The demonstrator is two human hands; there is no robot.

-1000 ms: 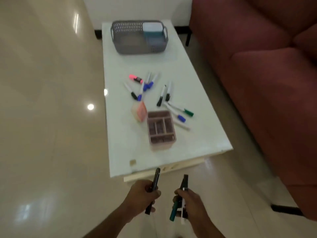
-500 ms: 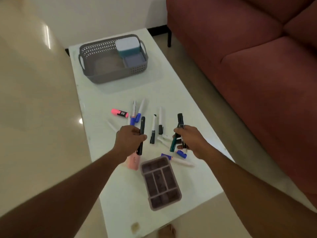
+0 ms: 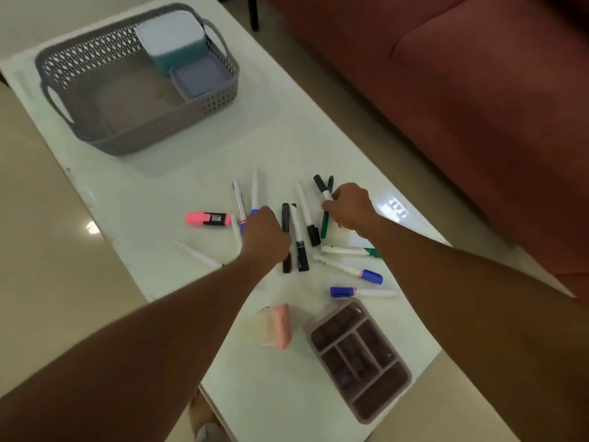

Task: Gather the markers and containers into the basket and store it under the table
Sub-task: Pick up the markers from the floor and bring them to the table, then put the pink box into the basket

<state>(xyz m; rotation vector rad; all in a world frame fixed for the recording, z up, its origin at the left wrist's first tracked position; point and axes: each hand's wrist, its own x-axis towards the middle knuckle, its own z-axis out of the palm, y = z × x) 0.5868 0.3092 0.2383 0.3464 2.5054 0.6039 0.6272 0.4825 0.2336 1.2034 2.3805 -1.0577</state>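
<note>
Several markers lie scattered mid-table, among them a pink highlighter (image 3: 207,218) and blue-capped markers (image 3: 349,269). My left hand (image 3: 264,237) is closed around a black marker (image 3: 286,224), low over the pile. My right hand (image 3: 349,207) grips a black-capped marker (image 3: 322,188) and a green marker (image 3: 325,220) together. The grey basket (image 3: 95,135) stands at the table's far left and holds a teal container (image 3: 173,43) and a flat lidded box (image 3: 200,76). A brown divided tray (image 3: 361,358) and a pink container (image 3: 282,327) sit near the front edge.
The white table (image 3: 178,186) runs away from me. A red sofa (image 3: 462,106) lines its right side. Glossy beige floor (image 3: 47,282) lies to the left. A bright light reflection (image 3: 395,208) sits on the tabletop by my right hand.
I have stepped in and leaned over the table. Both hands moved forward and down from the table's front edge to the marker pile, still gripping their markers.
</note>
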